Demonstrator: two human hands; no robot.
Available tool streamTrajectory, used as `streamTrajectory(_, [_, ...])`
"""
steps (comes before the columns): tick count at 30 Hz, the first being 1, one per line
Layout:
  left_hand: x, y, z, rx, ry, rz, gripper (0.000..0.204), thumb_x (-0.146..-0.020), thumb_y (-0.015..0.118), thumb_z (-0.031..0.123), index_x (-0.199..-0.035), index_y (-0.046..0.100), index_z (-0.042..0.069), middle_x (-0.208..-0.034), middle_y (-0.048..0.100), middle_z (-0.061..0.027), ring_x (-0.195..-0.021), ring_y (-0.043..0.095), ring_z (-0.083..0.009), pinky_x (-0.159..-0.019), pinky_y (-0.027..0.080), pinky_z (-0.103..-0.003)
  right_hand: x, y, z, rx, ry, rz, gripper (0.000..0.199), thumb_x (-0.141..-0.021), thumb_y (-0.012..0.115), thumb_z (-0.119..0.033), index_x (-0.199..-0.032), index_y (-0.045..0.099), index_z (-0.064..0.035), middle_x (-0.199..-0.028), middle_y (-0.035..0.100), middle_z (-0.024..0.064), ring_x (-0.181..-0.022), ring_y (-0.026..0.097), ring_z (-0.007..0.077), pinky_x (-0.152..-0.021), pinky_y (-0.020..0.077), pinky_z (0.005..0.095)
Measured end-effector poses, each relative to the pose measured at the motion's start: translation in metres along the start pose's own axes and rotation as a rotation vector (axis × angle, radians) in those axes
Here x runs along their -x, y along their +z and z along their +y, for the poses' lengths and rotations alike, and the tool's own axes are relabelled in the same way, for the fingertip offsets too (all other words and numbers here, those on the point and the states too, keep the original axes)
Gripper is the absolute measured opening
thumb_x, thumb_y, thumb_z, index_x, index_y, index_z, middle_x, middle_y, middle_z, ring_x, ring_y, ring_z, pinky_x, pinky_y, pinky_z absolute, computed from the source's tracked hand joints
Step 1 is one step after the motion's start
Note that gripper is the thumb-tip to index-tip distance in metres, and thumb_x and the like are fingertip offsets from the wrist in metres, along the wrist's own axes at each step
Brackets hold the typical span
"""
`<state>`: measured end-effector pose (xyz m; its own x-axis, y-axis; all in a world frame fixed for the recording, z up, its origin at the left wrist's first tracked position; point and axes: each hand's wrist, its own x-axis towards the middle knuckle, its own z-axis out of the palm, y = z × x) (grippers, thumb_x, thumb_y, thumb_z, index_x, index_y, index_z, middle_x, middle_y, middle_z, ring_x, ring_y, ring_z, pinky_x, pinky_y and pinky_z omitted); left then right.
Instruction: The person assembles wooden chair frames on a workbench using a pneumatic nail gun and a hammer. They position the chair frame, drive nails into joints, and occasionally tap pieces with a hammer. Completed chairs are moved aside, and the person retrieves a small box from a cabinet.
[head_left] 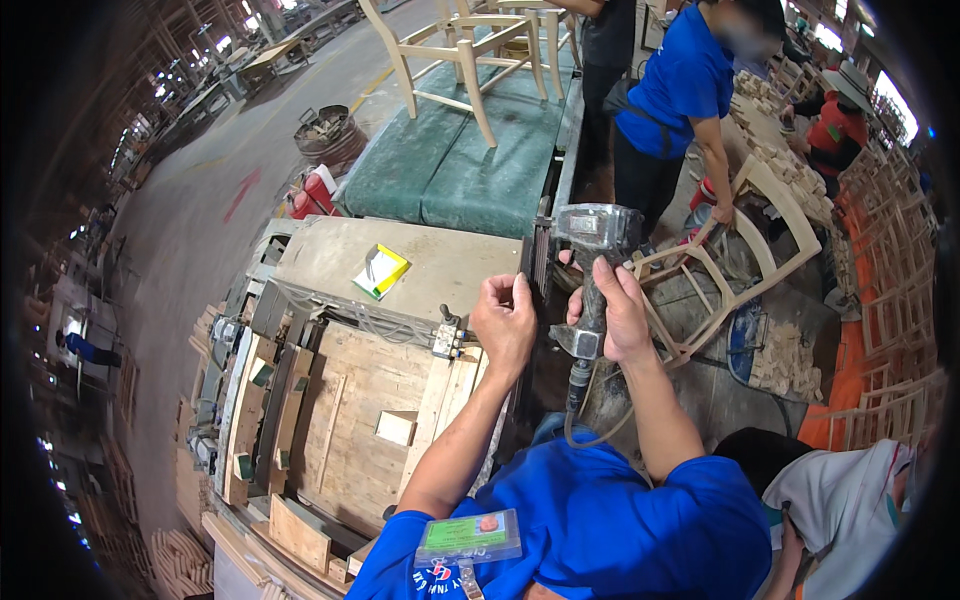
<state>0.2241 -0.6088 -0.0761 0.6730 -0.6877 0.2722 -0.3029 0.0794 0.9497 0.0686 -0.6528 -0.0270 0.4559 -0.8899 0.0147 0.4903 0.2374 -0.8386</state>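
My right hand [622,312] is wrapped round the handle of a dark, worn pistol-shaped air tool [598,232], held upright in front of me. The tool's blocky head is at the top, and an air hose [577,392] runs from the base of its handle. To the left of the tool, my left hand [505,325] is raised with its fingers curled and the thumb pressed against them. Whatever may be in that pinch is too small or hidden to tell. A wooden chair frame [690,270] stands to the right, behind my right hand.
A green conveyor belt [450,165] ahead carries wooden chair frames [470,75]. On the board nearer me lies a yellow-and-white paper [381,270]. A wooden fixture bed [370,420] is at my left. A co-worker in blue [690,80] touches the right-hand chair frame; a blue tub [745,340] holds wood blocks.
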Motion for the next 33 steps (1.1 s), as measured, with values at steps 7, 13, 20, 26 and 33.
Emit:
streamTrajectory(7, [0.018, -0.041, -0.023, 0.216, -0.209, 0.065, 0.016, -0.099, 0.069, 0.014, -0.095, 0.062, 0.001, -0.084, 0.072, -0.0072, -0.071, 0.066, -0.0085, -0.066, 0.052, -0.023, -0.018, -0.013, 0.002, 0.191, 0.048, -0.015, 0.039, -0.111, 0.048, -0.033, -0.127, 0.056, 0.0008, -0.11, 0.067, 0.0103, -0.062, 0.06, 0.0114, -0.057, 0.0553, 0.0303])
streamTrajectory(13, [0.034, -0.062, -0.041, 0.269, -0.231, 0.146, 0.014, -0.099, 0.068, 0.013, -0.095, 0.061, 0.002, -0.083, 0.071, -0.0049, -0.072, 0.064, -0.0065, -0.064, 0.05, -0.021, -0.043, -0.021, 0.022, 0.311, 0.261, -0.057, 0.037, -0.105, 0.059, -0.039, -0.115, 0.057, -0.0028, -0.097, 0.067, 0.0078, -0.061, 0.063, 0.0117, -0.051, 0.0569, 0.0295])
streamTrajectory(20, [0.029, -0.078, -0.047, 0.292, -0.234, 0.227, 0.017, -0.098, 0.071, 0.015, -0.094, 0.064, 0.001, -0.075, 0.067, -0.0018, -0.064, 0.059, -0.0049, -0.06, 0.049, -0.022, -0.055, -0.007, 0.037, 0.108, 0.327, -0.05, 0.041, -0.105, 0.058, -0.041, -0.117, 0.059, -0.0024, -0.107, 0.068, 0.0081, -0.063, 0.063, 0.0121, -0.05, 0.0556, 0.0301])
streamTrajectory(26, [0.026, -0.083, -0.051, 0.29, -0.225, 0.259, 0.019, -0.096, 0.073, 0.017, -0.094, 0.066, 0.0, -0.074, 0.069, -0.0027, -0.067, 0.062, -0.0063, -0.061, 0.05, -0.023, -0.061, -0.007, 0.031, -0.04, 0.391, -0.129, 0.048, -0.106, 0.056, -0.042, -0.13, 0.057, -0.001, -0.113, 0.069, 0.0129, -0.069, 0.065, 0.0136, -0.058, 0.0589, 0.0335])
streamTrajectory(33, [0.031, -0.129, -0.086, -0.537, -0.408, -0.221, 0.025, -0.088, 0.071, 0.036, -0.09, 0.074, 0.011, -0.085, 0.075, -0.0144, -0.082, 0.073, -0.0361, -0.075, 0.055, -0.048, -0.062, -0.013, 0.034, -0.247, 0.482, -0.152, 0.052, -0.107, 0.053, -0.043, -0.138, 0.052, -0.0011, -0.12, 0.068, 0.0172, -0.07, 0.067, 0.0152, -0.061, 0.0597, 0.0335])
